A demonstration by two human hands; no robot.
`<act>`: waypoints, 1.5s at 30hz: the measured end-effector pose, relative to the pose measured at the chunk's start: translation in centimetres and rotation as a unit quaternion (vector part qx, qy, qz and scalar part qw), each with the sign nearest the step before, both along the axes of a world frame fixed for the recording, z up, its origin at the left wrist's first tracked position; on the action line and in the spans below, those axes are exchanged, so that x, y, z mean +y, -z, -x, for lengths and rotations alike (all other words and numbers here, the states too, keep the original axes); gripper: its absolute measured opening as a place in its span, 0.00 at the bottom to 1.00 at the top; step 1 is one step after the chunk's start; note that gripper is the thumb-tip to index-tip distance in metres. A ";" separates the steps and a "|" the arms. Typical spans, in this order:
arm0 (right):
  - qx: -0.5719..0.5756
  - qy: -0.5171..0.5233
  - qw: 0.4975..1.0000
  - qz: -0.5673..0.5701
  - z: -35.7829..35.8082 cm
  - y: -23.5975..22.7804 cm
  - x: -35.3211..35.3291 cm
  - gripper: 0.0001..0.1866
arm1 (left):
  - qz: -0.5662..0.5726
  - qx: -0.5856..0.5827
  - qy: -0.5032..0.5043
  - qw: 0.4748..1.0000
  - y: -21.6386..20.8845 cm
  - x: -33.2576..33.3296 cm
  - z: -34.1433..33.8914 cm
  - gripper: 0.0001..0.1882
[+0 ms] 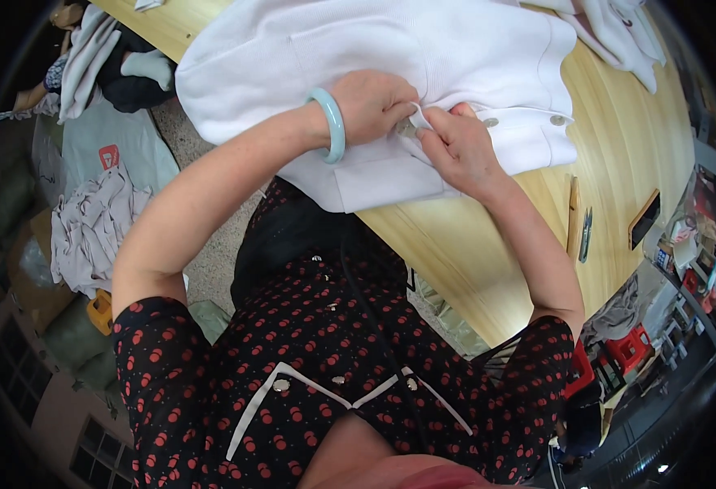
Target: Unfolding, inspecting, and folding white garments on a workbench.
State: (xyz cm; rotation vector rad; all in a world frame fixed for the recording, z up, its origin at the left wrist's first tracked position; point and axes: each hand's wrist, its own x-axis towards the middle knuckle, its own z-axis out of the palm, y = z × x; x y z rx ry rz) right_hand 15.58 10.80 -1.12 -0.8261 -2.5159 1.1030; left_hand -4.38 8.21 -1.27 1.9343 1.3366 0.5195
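A white knitted cardigan [350, 49] lies spread over the wooden table in front of me. My left hand [370, 106], below a pale blue bangle [330, 125], pinches the edge of its button band. Close beside it my right hand [464, 151] grips the same band between thumb and fingers. One button [407, 128] shows partly between the two hands. Farther right along the band sit another button [491, 122] and a third button [557, 121]. The fingertips partly hide the cloth they hold.
On the wooden table [439, 253] to the right lie a wooden ruler-like stick [573, 216], small thread snips [586, 234] and a phone [644, 218]. More pale garments [610, 37] rest at the far right. A heap of light clothing [93, 220] lies on the left, with another person's foot [147, 67] beyond.
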 end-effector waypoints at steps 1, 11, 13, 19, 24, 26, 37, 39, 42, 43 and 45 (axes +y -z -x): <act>-0.008 0.006 1.000 0.021 -0.1 -0.2 -0.3 0.10 | -0.016 -0.004 0.009 1.000 0.2 -0.2 0.0 0.08; -0.105 0.059 0.990 0.078 0.5 -2.5 -0.2 0.08 | 0.059 -0.002 -0.032 0.998 -0.8 -1.1 0.0 0.12; -0.080 0.094 0.992 0.002 0.9 -2.9 -0.7 0.10 | 0.051 0.003 -0.028 0.998 -1.1 -1.5 0.2 0.11; -0.170 0.160 0.961 -0.145 1.3 -4.2 -1.8 0.09 | -0.063 0.075 -0.031 0.995 -1.1 -5.1 0.3 0.15; -0.128 0.231 0.930 -0.256 -0.2 -2.4 -1.9 0.13 | -0.090 0.144 -0.108 0.980 -1.0 -7.3 2.6 0.15; -0.107 0.239 0.927 -0.270 0.6 -1.6 -2.1 0.15 | -0.070 0.143 -0.129 0.979 -1.2 -7.9 3.8 0.17; -0.120 0.123 0.985 -0.020 -1.1 1.1 1.5 0.12 | 0.005 0.090 -0.153 0.984 -0.4 -10.1 1.7 0.15; -0.108 0.114 0.985 0.066 1.1 -3.1 -1.4 0.12 | -0.001 0.041 -0.145 0.989 -3.9 -14.0 4.8 0.15; -0.060 0.133 0.968 0.204 3.6 -5.6 -3.3 0.13 | -0.036 -0.009 -0.186 0.982 -4.0 -18.0 13.1 0.19; -0.048 0.106 0.976 0.185 4.5 -6.0 -3.7 0.14 | -0.044 -0.045 -0.219 0.974 -4.0 -19.4 17.2 0.18; -0.090 0.074 0.984 0.134 4.5 -5.8 -3.1 0.15 | -0.075 0.063 -0.293 0.951 -9.7 -23.6 25.9 0.18</act>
